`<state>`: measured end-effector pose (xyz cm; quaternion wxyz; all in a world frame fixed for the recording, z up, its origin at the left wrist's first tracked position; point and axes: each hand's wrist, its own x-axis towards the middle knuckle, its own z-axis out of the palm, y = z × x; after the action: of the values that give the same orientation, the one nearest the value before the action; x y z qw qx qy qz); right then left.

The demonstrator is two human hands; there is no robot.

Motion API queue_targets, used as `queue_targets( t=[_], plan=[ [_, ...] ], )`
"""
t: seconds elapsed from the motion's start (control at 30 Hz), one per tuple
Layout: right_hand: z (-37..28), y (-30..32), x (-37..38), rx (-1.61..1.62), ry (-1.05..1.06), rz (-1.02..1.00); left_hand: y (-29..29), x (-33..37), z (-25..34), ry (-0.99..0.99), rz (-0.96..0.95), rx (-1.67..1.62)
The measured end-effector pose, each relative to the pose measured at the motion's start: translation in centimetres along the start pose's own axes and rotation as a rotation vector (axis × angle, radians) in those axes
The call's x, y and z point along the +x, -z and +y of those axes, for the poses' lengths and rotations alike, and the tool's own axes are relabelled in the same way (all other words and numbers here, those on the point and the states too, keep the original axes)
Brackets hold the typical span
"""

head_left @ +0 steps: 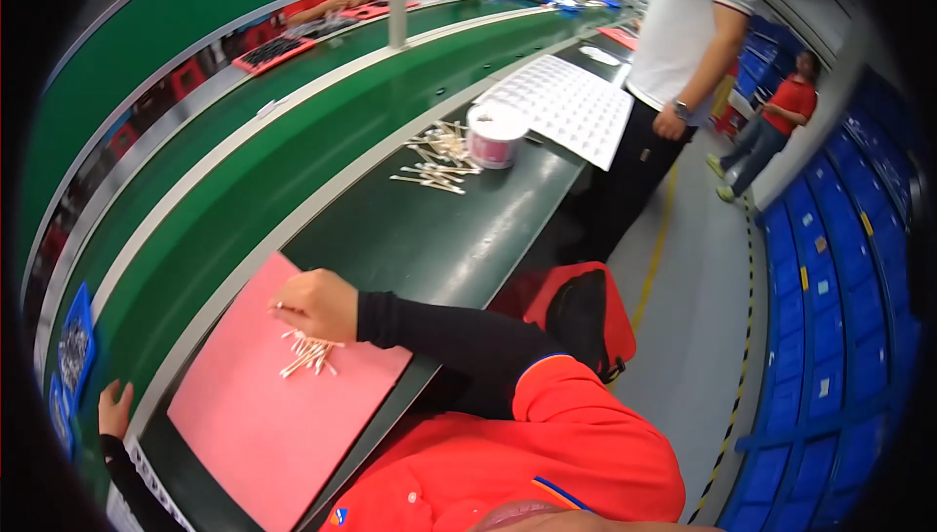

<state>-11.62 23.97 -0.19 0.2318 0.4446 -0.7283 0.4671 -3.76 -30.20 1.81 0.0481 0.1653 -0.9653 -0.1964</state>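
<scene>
My right hand [317, 306] is over the far part of a pink sheet [264, 405], its fingers closed in a pinch. A small white tip of a cotton swab shows at the fingertips; most of that swab is hidden. Just below this hand, a loose bunch of cotton swabs [310, 354] lies on the pink sheet. My left hand [115, 407] is out at the far left over the green conveyor, its thumb and fingers apart, holding nothing that I can see. Close to it on the conveyor is a blue tray [76, 342] with small dark parts.
Further along the dark green bench [410, 239] lie more cotton swabs [441, 153] beside a round tub [493, 137]. Behind them sits a white pocketed tray [561, 102]. A person in white [683, 34] stands there; a red chair [586, 312] is at the right. Blue bins [830, 307] line the aisle.
</scene>
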Motion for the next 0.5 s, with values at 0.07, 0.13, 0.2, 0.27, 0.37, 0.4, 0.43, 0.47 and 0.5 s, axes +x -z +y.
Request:
queue_targets(
  t=[0.07,0.13,0.2,0.27,0.37,0.4,0.43,0.47,0.5],
  plan=[
    [-0.7,0.8,-0.1,-0.008,-0.013,0.009,-1.0,-0.3,5.7,-0.088,-0.010,-0.016],
    [-1.0,1.0,-0.2,0.015,-0.018,0.005,-1.5,-1.3,11.0,-0.143,-0.012,-0.025],
    [-1.1,0.6,0.1,0.031,-0.012,0.005,-2.1,-1.9,16.2,-0.312,-0.041,-0.070],
    [-1.0,0.2,0.3,0.035,-0.013,0.003,-3.1,-2.1,20.4,-0.448,-0.027,-0.105],
    [-0.1,-0.1,0.4,0.035,-0.032,0.028,-5.6,-1.3,26.6,-0.677,-0.014,-0.164],
    [0.2,-0.1,0.5,0.046,-0.034,0.058,-6.0,-1.4,29.0,-0.724,-0.020,-0.214],
    [-0.5,0.2,0.8,0.047,-0.015,0.063,-5.1,-2.6,31.6,-0.757,-0.033,-0.252],
    [-0.1,0.4,0.8,0.031,-0.072,0.048,-5.3,-3.1,34.1,-0.787,-0.067,-0.303],
    [0.3,0.8,0.7,0.011,-0.132,0.033,-5.6,-3.5,36.5,-0.810,-0.092,-0.350]
  ],
)
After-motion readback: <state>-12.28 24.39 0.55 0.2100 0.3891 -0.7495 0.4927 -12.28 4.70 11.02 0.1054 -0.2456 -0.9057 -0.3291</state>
